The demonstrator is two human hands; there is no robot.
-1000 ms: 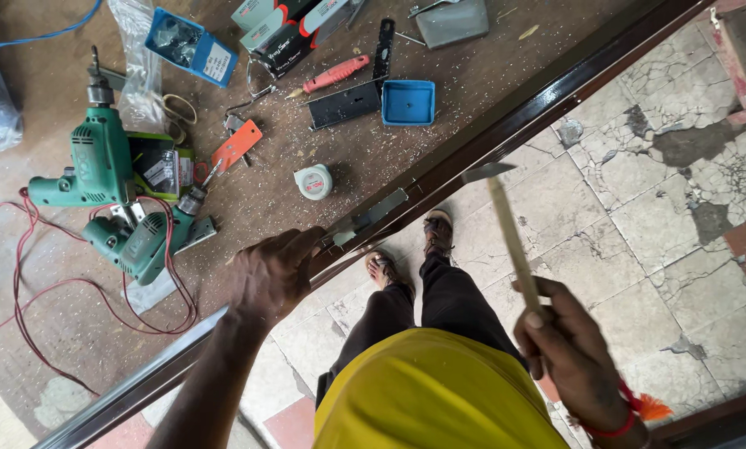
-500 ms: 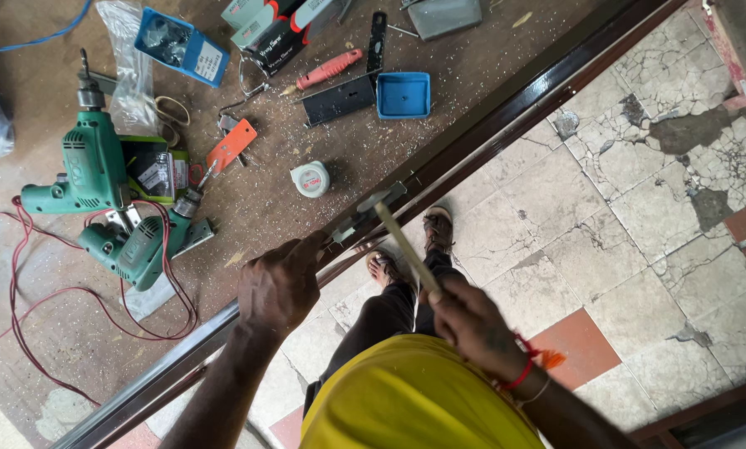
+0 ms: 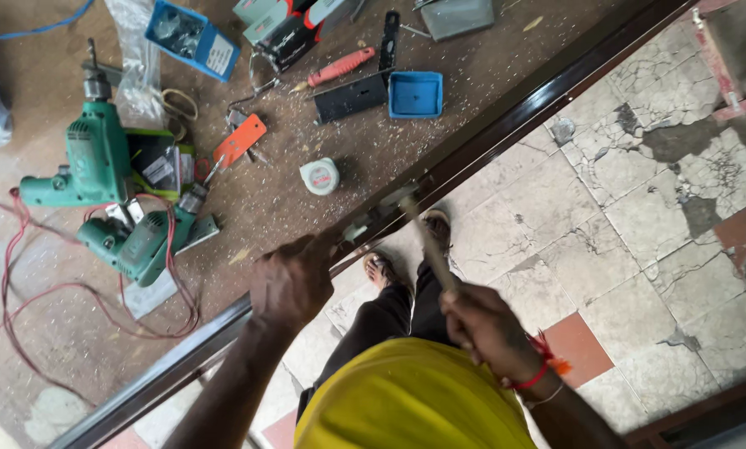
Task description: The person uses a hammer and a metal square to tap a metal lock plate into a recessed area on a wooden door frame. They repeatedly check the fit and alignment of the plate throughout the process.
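Since a second ago the right hand (image 3: 485,328) has swung in, fingers clenched round the hammer (image 3: 429,241), head now at the door edge (image 3: 506,125). Left hand (image 3: 294,278) still grasping that edge. Hammer head blurred; what it strikes is hard to make out.
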